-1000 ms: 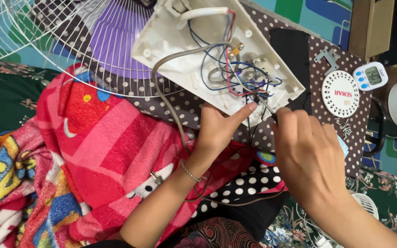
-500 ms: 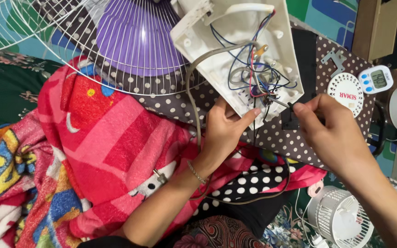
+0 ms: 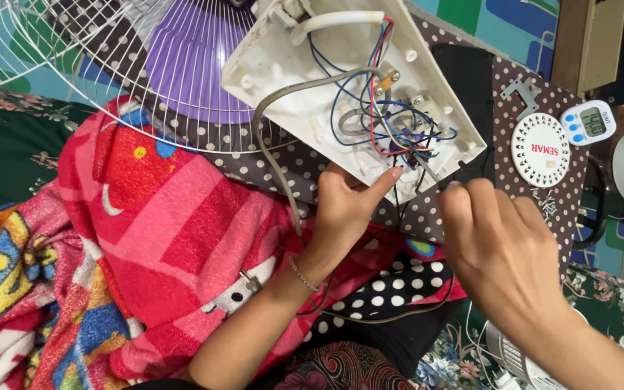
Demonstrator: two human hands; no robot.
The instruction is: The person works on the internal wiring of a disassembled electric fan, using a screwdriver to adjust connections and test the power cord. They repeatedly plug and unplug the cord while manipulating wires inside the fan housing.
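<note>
A white plastic housing (image 3: 290, 68) lies open on a brown dotted cloth (image 3: 503, 79), with a tangle of blue, red and black wires (image 3: 388, 126) inside. My left hand (image 3: 344, 209) grips the housing's near edge, thumb stretched along the rim by the wires. A grey cable (image 3: 274, 162) runs from the housing down past my left wrist. My right hand (image 3: 503, 253) hovers just right of it, fingers pinched on a thin metal tool (image 3: 429, 170) whose tip points into the wire cluster.
A white fan grille (image 3: 74, 65) and purple blade (image 3: 193, 61) lie at the back left. A round white disc (image 3: 541, 150), a small timer (image 3: 588, 123) and a metal bracket (image 3: 520, 92) sit on the right. A pink blanket (image 3: 167, 238) covers my lap.
The housing has swung round and now sits steeper in view. My right hand has drawn back toward me, covering the small fan at the lower right. My left hand keeps its grip.
</note>
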